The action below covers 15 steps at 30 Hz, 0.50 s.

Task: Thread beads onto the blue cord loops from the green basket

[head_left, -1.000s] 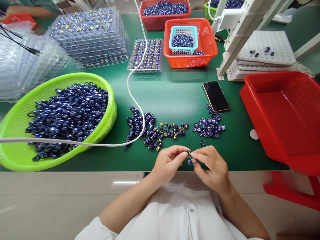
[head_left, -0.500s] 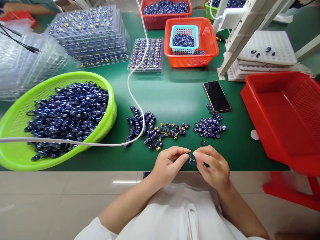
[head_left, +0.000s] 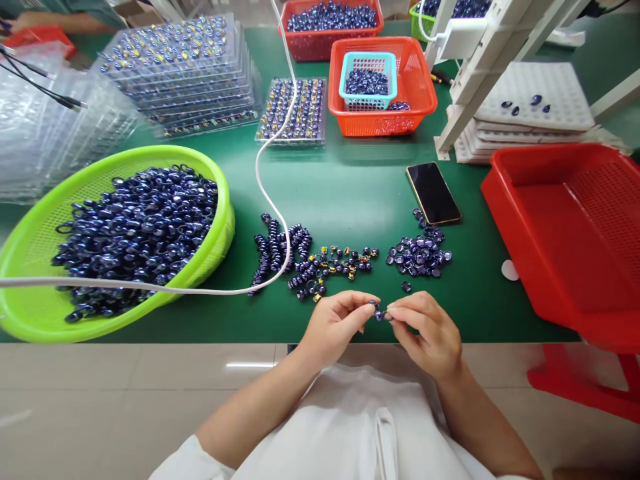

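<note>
Just over the table's front edge, my left hand (head_left: 336, 327) pinches a small shiny dark-blue ring (head_left: 379, 314) between thumb and forefinger. My right hand (head_left: 427, 330) meets it from the right, its thumb and fingertips closed at the ring's side; a small dark piece shows there, too hidden to make out. Beyond my left hand lie loose rings with gold-coloured parts (head_left: 345, 261) and rows of stacked dark rings (head_left: 275, 247). A pile of small dark caps (head_left: 420, 255) sits beyond my right hand, with one single cap (head_left: 406, 287) nearer.
A green basket (head_left: 223, 200) of dark rings stands left, crossed by a white cable (head_left: 265, 190). Behind are stacked clear trays (head_left: 200, 87), an orange basket (head_left: 423, 93) and a phone (head_left: 434, 193). A red bin (head_left: 520, 247) stands right. Another person's arm (head_left: 65, 21) shows far left.
My right fingertips have come down slightly and now touch the ring at its right side. The ring has tilted up a little in my left hand.
</note>
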Tool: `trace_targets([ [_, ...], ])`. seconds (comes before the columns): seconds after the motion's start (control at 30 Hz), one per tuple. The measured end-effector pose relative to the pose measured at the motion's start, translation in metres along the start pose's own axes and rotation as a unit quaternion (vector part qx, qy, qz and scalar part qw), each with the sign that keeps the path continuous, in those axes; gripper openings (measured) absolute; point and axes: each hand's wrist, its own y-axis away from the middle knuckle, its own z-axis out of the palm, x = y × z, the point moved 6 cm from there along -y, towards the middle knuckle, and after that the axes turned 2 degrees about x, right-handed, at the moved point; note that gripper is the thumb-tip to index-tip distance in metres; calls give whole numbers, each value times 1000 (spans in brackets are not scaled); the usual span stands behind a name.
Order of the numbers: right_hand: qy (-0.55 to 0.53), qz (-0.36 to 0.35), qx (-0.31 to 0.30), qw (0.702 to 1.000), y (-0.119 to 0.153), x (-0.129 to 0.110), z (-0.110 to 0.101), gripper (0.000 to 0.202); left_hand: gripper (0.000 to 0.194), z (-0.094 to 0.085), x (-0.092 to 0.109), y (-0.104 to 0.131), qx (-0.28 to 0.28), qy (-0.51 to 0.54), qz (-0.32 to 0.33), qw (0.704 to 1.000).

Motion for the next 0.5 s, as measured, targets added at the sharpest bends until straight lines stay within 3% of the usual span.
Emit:
trace_targets([
  [0.13, -26, 50, 5, 998, 0, 1, 3, 39, 24, 0, 0, 3, 12, -39, 29, 999],
  [0.5, -35, 44, 11, 998, -3, -3, 5, 38, 17, 2, 19, 11, 18, -142, 203, 969],
])
